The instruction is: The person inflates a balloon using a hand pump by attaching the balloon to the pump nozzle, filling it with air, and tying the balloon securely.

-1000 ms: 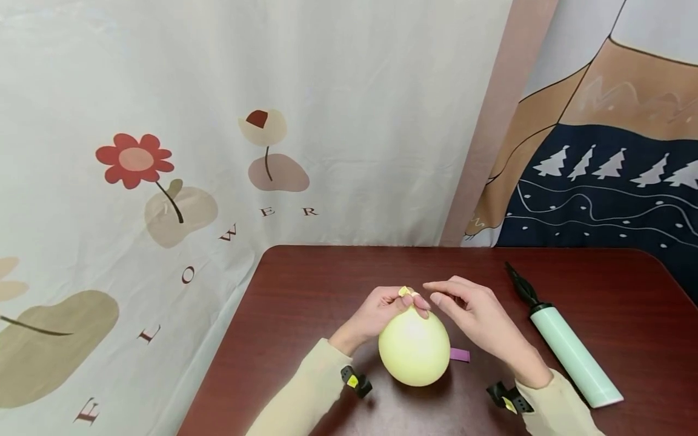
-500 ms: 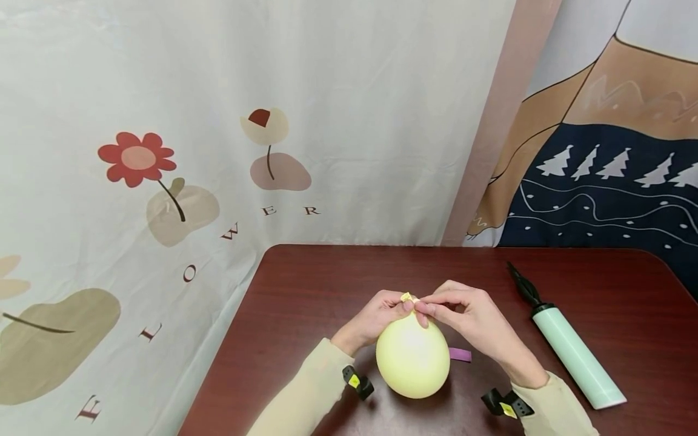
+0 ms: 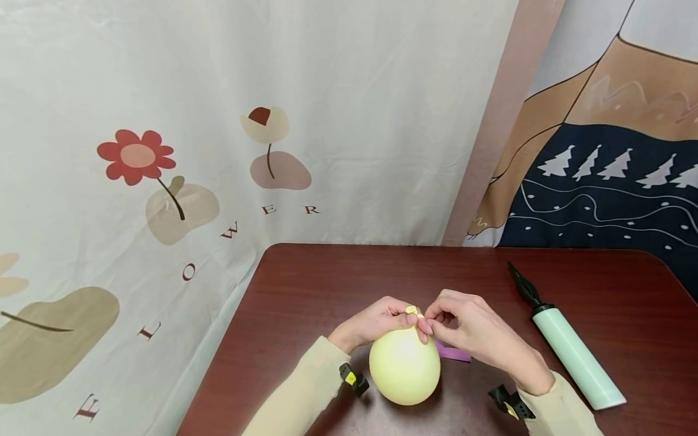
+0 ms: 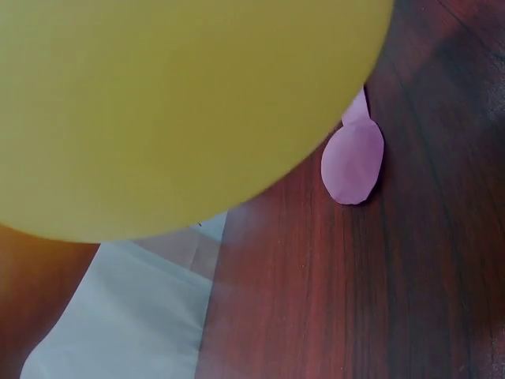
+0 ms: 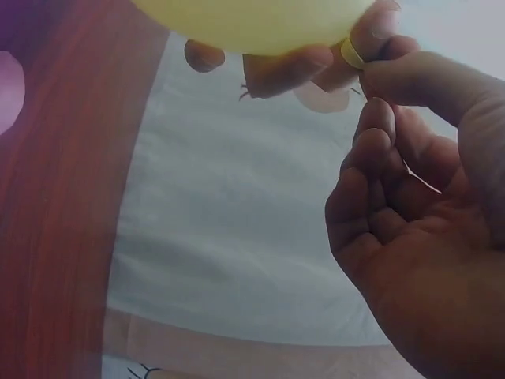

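A blown-up pale yellow balloon (image 3: pixel 405 367) hangs over the table, its neck (image 3: pixel 411 310) pointing up. My left hand (image 3: pixel 382 319) pinches that neck between thumb and fingers. At the neck's right side, my right hand (image 3: pixel 480 332) has its thumb and index fingertips together on the stretched neck; the right wrist view shows a yellow band of it (image 5: pixel 352 54) round a left fingertip, beside the right thumb. Behind the yellow balloon lies a flat purple balloon (image 3: pixel 457 353), its rounded end (image 4: pixel 353 162) seen in the left wrist view.
A mint-green hand pump (image 3: pixel 579 357) with a black nozzle lies at the right of the dark red-brown table (image 3: pixel 327 275). Printed curtains (image 3: pixel 371 121) hang behind the table and along its left side. Each wrist wears a black camera strap.
My right hand has come in from apart to pinch at the neck beside my left fingers. The yellow balloon has moved down and slightly left, showing more of the purple one.
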`<action>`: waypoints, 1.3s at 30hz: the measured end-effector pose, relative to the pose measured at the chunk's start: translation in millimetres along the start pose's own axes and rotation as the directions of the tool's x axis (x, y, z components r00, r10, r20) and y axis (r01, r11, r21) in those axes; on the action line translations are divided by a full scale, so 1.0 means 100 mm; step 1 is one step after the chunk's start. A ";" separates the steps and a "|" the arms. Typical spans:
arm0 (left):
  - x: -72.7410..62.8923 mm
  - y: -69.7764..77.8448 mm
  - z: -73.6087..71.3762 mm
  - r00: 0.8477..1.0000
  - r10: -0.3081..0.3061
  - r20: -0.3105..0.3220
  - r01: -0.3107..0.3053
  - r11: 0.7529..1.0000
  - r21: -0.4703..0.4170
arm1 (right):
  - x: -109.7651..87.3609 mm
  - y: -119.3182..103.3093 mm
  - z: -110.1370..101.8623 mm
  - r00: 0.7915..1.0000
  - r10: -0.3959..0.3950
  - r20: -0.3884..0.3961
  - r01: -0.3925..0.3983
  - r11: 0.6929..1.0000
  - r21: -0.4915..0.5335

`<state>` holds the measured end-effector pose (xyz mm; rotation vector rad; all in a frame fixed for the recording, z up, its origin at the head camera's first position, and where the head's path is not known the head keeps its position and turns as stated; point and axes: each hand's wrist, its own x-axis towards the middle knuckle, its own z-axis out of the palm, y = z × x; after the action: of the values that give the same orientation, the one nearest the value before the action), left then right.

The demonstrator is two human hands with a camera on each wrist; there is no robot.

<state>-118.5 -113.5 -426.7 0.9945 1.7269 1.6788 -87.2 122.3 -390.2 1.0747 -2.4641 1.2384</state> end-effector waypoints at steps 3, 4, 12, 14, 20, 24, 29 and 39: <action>0.01 0.00 0.00 1.000 0.005 0.024 -0.005 1.000 0.007 | -0.01 0.01 0.00 1.000 0.000 0.027 0.000 1.000 0.007; 0.01 0.00 0.00 1.000 0.007 0.030 -0.007 1.000 0.003 | -0.01 0.02 0.00 0.999 -0.002 0.033 0.002 1.000 0.020; 0.05 0.04 0.05 0.996 0.071 0.058 -0.070 0.997 -0.030 | -0.03 0.08 0.06 1.000 -0.029 0.004 0.027 0.971 0.239; 0.07 0.05 0.07 0.991 0.123 0.045 -0.122 0.992 -0.040 | -0.04 0.09 0.07 1.000 -0.004 0.017 -0.001 0.952 0.305; 0.14 0.03 0.17 0.966 0.256 -0.037 -0.257 0.966 -0.025 | -0.08 0.15 0.07 1.000 0.002 0.026 -0.013 0.914 0.406; 0.15 0.00 0.22 0.964 0.259 -0.052 -0.262 0.963 -0.067 | -0.12 0.19 0.10 0.999 -0.020 0.042 0.000 0.902 0.431; 0.14 -0.02 0.24 0.963 0.266 -0.042 -0.269 0.958 -0.103 | -0.14 0.22 0.13 0.997 -0.027 0.068 -0.008 0.887 0.462; 0.14 -0.03 0.25 0.966 0.251 -0.056 -0.253 0.966 -0.045 | -0.19 0.21 0.14 0.997 -0.047 0.057 0.015 0.886 0.464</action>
<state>-107.2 -87.3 -430.4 1.1996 1.6336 1.9109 -85.9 129.7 -420.7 1.2707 -2.2342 1.8718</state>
